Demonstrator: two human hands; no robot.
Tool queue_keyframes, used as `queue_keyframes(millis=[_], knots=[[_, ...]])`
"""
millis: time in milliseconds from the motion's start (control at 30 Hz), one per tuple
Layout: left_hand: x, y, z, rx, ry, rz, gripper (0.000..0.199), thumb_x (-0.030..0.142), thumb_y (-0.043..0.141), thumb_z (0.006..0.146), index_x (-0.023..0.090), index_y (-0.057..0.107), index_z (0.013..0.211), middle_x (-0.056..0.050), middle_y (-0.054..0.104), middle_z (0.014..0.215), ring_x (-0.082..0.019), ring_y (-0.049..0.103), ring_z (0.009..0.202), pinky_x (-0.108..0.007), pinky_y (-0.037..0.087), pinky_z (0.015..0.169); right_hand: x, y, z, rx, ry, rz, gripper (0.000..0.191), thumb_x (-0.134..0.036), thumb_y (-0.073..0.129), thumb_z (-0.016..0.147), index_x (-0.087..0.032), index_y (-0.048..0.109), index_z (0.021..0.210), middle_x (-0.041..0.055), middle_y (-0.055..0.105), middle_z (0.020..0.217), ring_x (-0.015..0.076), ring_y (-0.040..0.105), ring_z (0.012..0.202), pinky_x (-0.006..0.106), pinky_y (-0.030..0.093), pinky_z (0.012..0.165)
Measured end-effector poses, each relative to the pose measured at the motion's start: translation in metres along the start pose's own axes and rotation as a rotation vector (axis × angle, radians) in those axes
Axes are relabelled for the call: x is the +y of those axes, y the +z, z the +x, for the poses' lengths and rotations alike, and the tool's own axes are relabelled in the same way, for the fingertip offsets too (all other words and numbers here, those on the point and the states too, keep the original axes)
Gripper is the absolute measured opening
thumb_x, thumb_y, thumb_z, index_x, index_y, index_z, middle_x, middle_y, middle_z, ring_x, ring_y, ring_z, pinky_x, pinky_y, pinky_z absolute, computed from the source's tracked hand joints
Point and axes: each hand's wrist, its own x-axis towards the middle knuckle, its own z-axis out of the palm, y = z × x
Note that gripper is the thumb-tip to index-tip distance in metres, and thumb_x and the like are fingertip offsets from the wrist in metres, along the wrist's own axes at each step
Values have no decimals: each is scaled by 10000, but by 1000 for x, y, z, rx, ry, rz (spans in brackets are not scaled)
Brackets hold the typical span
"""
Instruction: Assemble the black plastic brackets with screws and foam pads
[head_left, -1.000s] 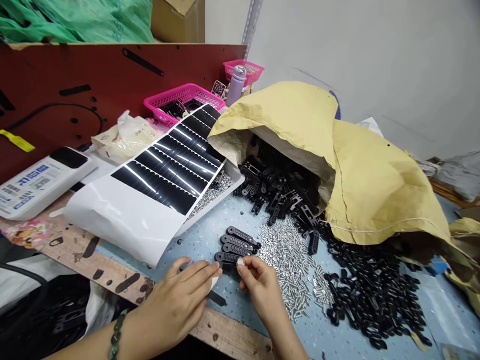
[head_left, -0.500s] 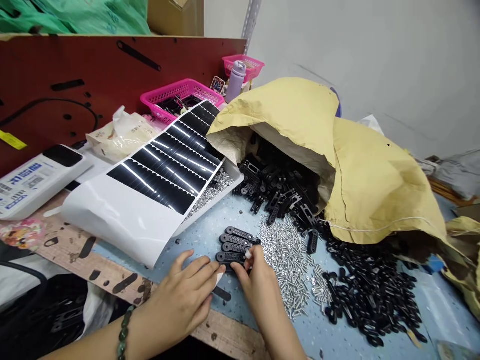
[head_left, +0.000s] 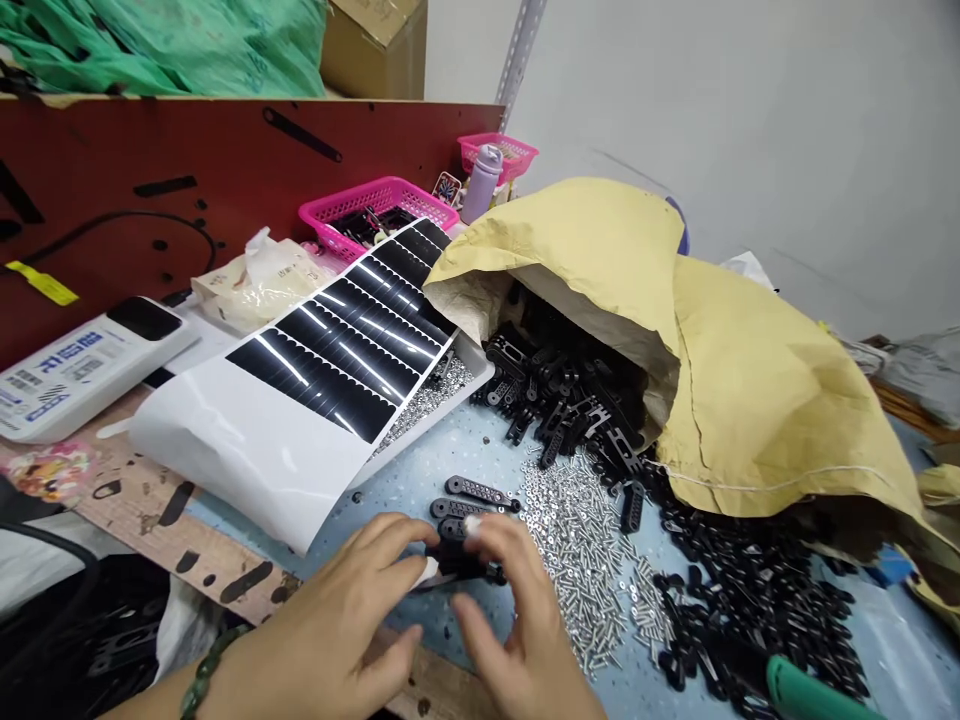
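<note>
— Where are the hands?
— Low over the blue mat (head_left: 397,470), close together. The left hand (head_left: 330,625), a green bead bracelet (head_left: 204,685) on its wrist, reaches in from the lower left, and the right hand (head_left: 517,640) is just beside it.

— Are they gripping anything?
— Both are half open, fingers spread and curled over a black strip (head_left: 459,566) lying beneath them. I can't tell whether either hand actually holds it. A small white scrap (head_left: 471,525) shows at the right fingertips, too small to identify.

— Any other strips?
— Yes, more holed strips (head_left: 480,490) lie side by side on the mat, just ahead of the fingers.

— What's around them?
— To the right is a spill of silver screws (head_left: 577,560), then a heap of black parts (head_left: 750,600) beside a torn yellow sack (head_left: 757,380), with more parts inside its mouth. To the left, a glossy sticker sheet (head_left: 337,360) lies across a white tray (head_left: 480,380) of screws. A pink basket (head_left: 375,205) stands behind it, against a red board (head_left: 150,150).
</note>
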Motion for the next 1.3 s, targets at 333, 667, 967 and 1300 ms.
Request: queue_keyframes(millis=[333, 667, 967, 1300], knots=[[-9, 18, -1, 149, -181, -182, 571, 115, 389, 891, 192, 311, 1451, -86, 524, 1337, -170, 599, 1068, -219, 547, 829, 2, 3, -18, 179, 71, 166, 149, -147, 550, 883, -246, 658, 907, 35, 620, 771, 175, 585, 688, 271, 463, 598], [-7, 32, 0, 211, 121, 217, 388, 99, 433, 899, 210, 587, 1237, -19, 655, 1212, -216, 535, 1119, -371, 314, 945, 28, 7, 11, -9, 416, 173, 143, -223, 571, 845, -204, 699, 783, 22, 640, 756, 169, 602, 721, 251, 433, 638], [-7, 37, 4, 190, 103, 215, 343, 151, 435, 920, 186, 584, 1226, -41, 648, 1216, -231, 522, 1132, -405, 256, 986, 22, 10, 15, -68, 473, -2, 77, -154, 565, 780, -217, 570, 824, -9, 620, 721, 168, 591, 659, 248, 397, 598], [-10, 51, -1, 230, 123, 345, 432, 9, 438, 830, 163, 585, 1206, -53, 646, 1221, -236, 518, 1115, -436, 268, 972, 27, 8, 9, -140, 627, 152, 128, -301, 493, 838, -235, 442, 742, -68, 448, 566, 131, 490, 424, 227, 301, 445]])
